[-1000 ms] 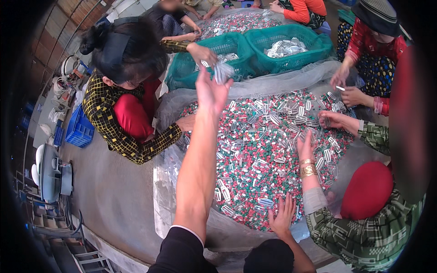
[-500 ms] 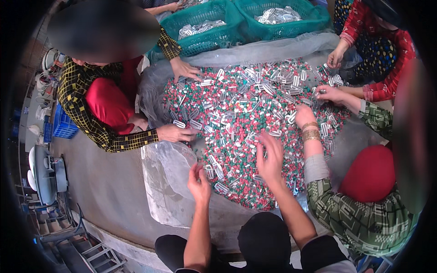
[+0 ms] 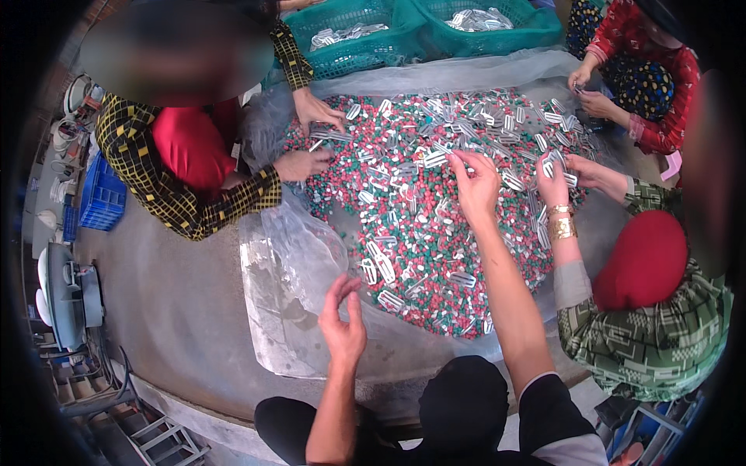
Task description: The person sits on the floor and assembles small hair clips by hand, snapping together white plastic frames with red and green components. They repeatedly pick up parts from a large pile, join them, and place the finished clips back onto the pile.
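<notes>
Sheeting, translucent and crinkled, underlies a grainy heap of round red and green pellets. The left hand hovers near the sheeting, fingers curved apart; the right hand's fingertips meet a flat, slotted clip over the heap, grip unclear.

left hand half-curled near clear sheet | right hand at slotted pieces | red-green-white beads | teal baskets beyond

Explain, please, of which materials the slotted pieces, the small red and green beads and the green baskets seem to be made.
Slotted pieces: probably metal, smooth and silvery, as they shine brightly.
Small red and green beads: perhaps plastic or ceramic, fairly matte, evenly coloured; too small to tell.
Green baskets: likely plastic, given their perforated, uniformly coloured walls.
</notes>
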A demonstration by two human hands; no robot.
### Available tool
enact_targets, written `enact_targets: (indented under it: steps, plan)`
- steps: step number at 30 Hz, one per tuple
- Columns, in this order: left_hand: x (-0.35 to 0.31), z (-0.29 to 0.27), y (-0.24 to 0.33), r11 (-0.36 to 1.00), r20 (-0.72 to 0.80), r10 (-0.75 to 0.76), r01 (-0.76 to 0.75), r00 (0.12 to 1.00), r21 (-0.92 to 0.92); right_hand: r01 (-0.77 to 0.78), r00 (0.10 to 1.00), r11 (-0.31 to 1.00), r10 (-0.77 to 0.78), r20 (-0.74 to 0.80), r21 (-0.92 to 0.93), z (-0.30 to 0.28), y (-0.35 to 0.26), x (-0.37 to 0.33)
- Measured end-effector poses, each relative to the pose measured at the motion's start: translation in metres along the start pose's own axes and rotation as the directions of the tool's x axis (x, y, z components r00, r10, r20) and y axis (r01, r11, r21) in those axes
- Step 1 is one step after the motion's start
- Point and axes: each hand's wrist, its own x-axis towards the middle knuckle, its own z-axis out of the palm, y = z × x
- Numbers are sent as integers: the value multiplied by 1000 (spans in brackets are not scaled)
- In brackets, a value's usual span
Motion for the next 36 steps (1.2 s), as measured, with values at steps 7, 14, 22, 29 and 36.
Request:
enact_targets:
  steps: [7, 14, 22, 29, 36]
  plan:
    - [46, 15, 49, 999, 399, -4, 22, 917, -40, 49, 995, 995, -56, 81, 91, -60, -58, -60]
    - [42, 64, 28, 656, 741, -346, 713, 575, -247, -8, 990, 995, -6, 143, 95, -83, -74, -129]
    - [22, 49, 28, 852, 567, 180, -415, 804, 318, -188, 928, 982, 167, 334, 33, -109, -94, -160]
    - [-12, 22, 34, 741, 599, 156, -494, 785, 455, -248, 767, 962, 268, 583, -117, -100, -126, -176]
    - [-31, -2, 8, 688, 653, 152, -554, 742, 470, -264, 770, 965, 213, 602, -3, -83, -125, -212]
